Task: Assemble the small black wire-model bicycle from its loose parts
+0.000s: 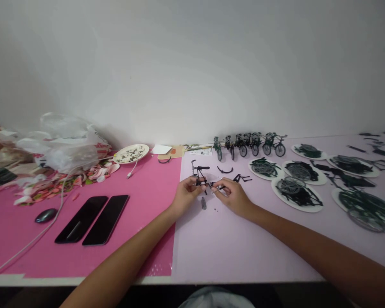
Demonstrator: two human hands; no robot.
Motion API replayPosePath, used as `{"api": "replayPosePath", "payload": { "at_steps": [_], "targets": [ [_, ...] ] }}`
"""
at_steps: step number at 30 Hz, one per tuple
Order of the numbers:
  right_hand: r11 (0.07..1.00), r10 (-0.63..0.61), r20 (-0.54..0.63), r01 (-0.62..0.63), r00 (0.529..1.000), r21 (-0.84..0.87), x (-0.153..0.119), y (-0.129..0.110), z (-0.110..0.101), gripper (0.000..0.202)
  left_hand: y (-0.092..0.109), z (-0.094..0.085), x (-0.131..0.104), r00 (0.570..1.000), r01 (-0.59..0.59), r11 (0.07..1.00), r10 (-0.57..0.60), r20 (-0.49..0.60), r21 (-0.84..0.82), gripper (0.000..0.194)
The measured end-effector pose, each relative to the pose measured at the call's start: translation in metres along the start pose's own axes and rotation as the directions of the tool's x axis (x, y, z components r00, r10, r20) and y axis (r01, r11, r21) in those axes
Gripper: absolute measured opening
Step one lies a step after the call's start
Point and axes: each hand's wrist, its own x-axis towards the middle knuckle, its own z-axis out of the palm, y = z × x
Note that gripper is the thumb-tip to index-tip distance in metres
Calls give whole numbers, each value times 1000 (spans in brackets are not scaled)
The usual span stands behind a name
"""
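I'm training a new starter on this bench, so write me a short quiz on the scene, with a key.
1. Multiple choice: what is the left hand holding?
A) A charging cable
B) A partly built black model bicycle
C) A plastic bag

2. True or false: seen from the head camera, the computer mouse lies to the left of the two phones.

3. Fill the gap: several model bicycles with wheels on stand in a row near the ____.

Key
1. B
2. True
3. wall
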Motion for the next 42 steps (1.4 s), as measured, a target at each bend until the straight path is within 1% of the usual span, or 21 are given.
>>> {"api": "replayPosePath", "payload": {
  "at_steps": [6, 17, 23, 32, 42],
  "targets": [
    [1000, -23, -31, 23, 999, -14, 0, -1, 0, 6, 1, 1, 0, 1000, -15, 1000, 15, -17, -14, 42],
    [1000, -4, -1, 4, 1000, -23, -1, 0, 0, 9, 0, 1, -1, 1000, 15, 1000, -15, -8, -18, 40],
    [999, -3, 0, 3, 1000, -33, -1, 0, 0, 13, 1, 1, -1, 1000, 4, 1000, -4, -1, -14, 39],
    [999, -20, -1, 20, 1000, -31, -1, 0, 0, 10, 0, 1, -2, 999, 32, 999, -32, -9, -5, 41],
    [1000, -18, 35, 19, 999, -18, -2, 6, 1, 11, -3, 1, -1, 999, 39, 999, -39, 12, -37, 42]
  ]
}}
